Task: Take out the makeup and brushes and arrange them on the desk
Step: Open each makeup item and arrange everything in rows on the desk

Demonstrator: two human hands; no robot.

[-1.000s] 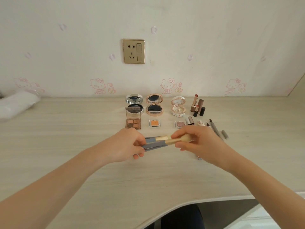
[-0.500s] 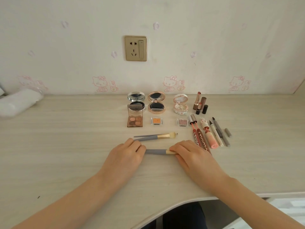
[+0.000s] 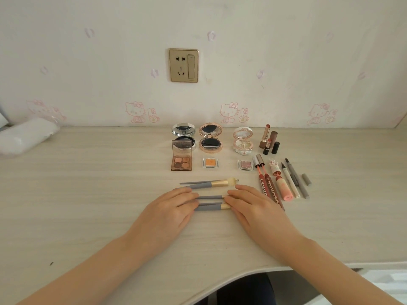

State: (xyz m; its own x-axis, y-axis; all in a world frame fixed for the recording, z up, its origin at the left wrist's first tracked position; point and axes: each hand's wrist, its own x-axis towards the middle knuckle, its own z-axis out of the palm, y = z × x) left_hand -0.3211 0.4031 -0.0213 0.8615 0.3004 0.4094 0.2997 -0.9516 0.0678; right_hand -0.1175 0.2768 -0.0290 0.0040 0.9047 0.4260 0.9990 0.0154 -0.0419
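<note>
Head view shows your left grip [image 3: 169, 208] and right grip [image 3: 253, 205], both spread flat, touching opposite ends of two brushes [image 3: 209, 208] lying left-to-right between them on the table [image 3: 88, 194]

Pale wood, pink prints, grey and gold
The desk [image 3: 88, 194] is pale grained wood; the cream wall [image 3: 286, 62] carries pink cartoon cats [image 3: 135, 111] and a gold socket [image 3: 183, 65]. The brushes [image 3: 208, 208] have grey handles and gold ferrules; the palette [image 3: 181, 165] shows browns, the small pan [image 3: 210, 162] orange.
</note>
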